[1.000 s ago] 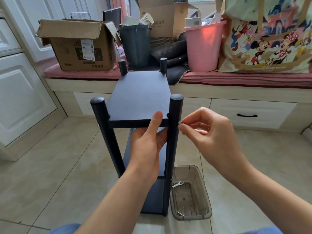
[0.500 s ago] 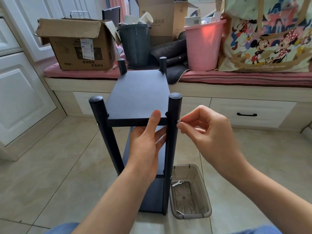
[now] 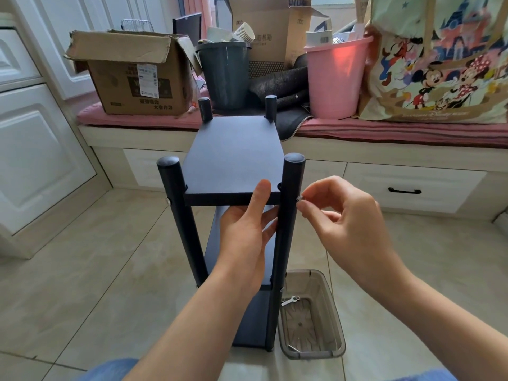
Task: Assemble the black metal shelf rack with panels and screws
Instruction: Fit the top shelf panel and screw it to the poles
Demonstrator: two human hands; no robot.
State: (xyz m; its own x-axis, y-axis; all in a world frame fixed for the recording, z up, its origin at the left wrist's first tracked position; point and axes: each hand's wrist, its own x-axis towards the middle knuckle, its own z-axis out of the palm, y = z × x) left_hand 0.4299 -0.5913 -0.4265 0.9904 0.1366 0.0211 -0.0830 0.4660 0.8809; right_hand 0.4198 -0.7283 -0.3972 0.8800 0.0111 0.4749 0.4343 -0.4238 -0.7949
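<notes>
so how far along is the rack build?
Done: four posts stand, lower panels in, top panel seated, a screw head showing at the near left post. In hand: left hand grips the panel edge while the right hand pinches a screw at the near right post. Left: tightening it; far-side fixings can't be seen.

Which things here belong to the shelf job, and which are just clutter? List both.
Job: top panel, near right post, screw, left hand, right hand, parts tray, small wrench.
Clutter: cardboard box, grey bin, pink bucket, cartoon bag.
</notes>
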